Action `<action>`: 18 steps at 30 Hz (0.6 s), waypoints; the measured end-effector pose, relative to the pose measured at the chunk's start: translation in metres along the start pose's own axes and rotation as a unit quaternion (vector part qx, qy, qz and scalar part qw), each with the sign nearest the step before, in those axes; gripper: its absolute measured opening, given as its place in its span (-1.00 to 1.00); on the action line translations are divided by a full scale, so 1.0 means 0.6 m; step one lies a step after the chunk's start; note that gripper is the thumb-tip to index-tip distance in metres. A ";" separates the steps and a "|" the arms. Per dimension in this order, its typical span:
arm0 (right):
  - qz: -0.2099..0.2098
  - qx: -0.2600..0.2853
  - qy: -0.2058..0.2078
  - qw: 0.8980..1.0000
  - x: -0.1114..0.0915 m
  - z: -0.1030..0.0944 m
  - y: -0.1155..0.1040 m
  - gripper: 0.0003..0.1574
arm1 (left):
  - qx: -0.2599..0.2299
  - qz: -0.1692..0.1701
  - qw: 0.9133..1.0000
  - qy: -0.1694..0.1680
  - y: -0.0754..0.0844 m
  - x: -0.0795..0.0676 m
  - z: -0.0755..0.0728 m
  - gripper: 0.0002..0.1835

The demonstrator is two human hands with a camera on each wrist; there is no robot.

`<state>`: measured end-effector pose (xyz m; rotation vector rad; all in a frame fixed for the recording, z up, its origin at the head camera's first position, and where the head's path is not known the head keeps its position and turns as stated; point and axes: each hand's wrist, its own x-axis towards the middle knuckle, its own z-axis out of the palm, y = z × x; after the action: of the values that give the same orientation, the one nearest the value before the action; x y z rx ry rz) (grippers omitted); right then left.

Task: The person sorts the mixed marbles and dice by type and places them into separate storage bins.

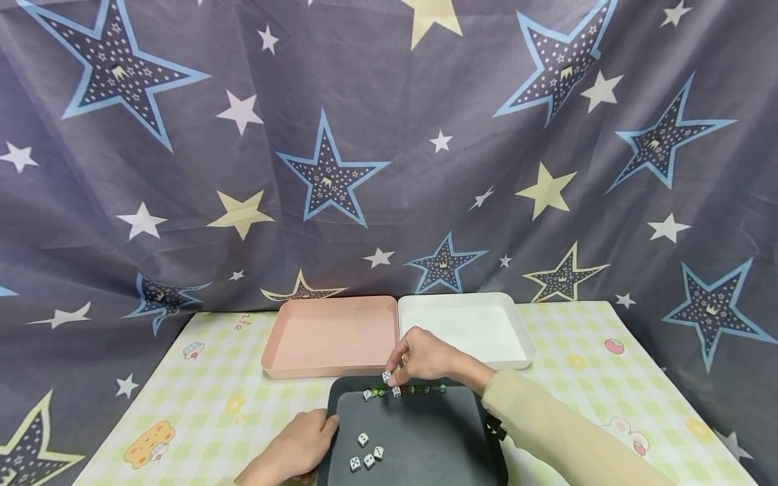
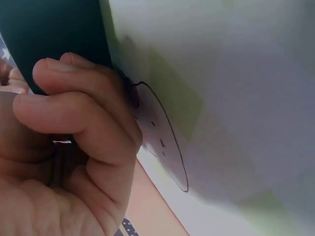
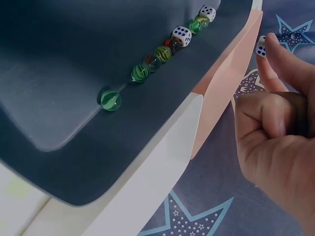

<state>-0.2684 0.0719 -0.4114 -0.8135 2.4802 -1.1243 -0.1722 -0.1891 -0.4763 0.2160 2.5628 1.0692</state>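
Head view shows the right hand [image 1: 425, 354] pinching 1 white die [image 1: 387, 376] between thumb and fingertips, the grip narrowed to the die's width, raised by the dark tray [image 1: 425, 439]'s far edge. The left hand [image 1: 298, 445] is at the dark tray's left edge with fingers curled; the left wrist view is too close to be certain, but this grip seems to have hold of that rim. Inside the dark tray, 4 loose dice [image 1: 369, 461] lie toward the left edge, while 2 more dice [image 3: 181, 36] and a row of marbles [image 3: 162, 53] sit along the far edge. A pink tray [image 1: 340, 334] and a white tray [image 1: 462, 327] stand side by side at the far edge of the table [image 1: 571, 391].
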 end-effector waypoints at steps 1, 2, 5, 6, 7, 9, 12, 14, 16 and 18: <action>0.000 -0.001 0.002 1.000 0.002 0.000 0.000 -0.86 | 0.006 0.003 1.000 -0.005 -0.005 0.003 0.001 -0.63; 0.001 -0.003 0.005 1.000 0.003 0.000 0.000 -0.86 | 0.007 0.004 1.000 -0.006 -0.006 0.004 0.001 -0.63; 0.006 -0.004 0.015 1.000 0.007 0.000 0.000 -0.86 | 0.013 0.002 1.000 -0.003 -0.008 0.005 0.004 -0.65; 0.009 -0.003 0.019 1.000 0.009 0.000 0.000 -0.86 | 0.014 0.002 1.000 -0.001 -0.008 0.005 0.004 -0.65; 0.014 -0.001 0.022 1.000 0.010 0.000 -0.001 -0.86 | 0.014 0.001 1.000 0.001 -0.007 0.004 0.005 -0.64; 0.024 0.007 0.028 0.999 0.013 0.000 -0.002 -0.86 | 0.014 -0.003 1.000 0.009 -0.001 0.001 0.007 -0.64; 0.038 0.016 0.034 0.999 0.017 0.000 -0.003 -0.87 | 0.025 -0.003 0.999 0.020 0.000 0.001 0.009 -0.63; 0.042 0.020 0.039 0.998 0.020 0.000 -0.004 -0.88 | 0.032 -0.004 0.999 0.027 0.000 0.001 0.011 -0.63; 0.044 0.025 0.042 0.998 0.024 0.001 -0.003 -0.89 | 0.035 -0.002 0.999 0.032 0.000 0.001 0.012 -0.63; 0.043 0.032 0.047 0.997 0.027 0.003 -0.004 -0.90 | 0.035 -0.003 0.999 0.036 0.000 0.000 0.013 -0.63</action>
<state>-0.2795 0.0602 -0.4113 -0.6441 2.5141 -1.2309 -0.1694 -0.1842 -0.4812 0.1916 2.6664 1.0039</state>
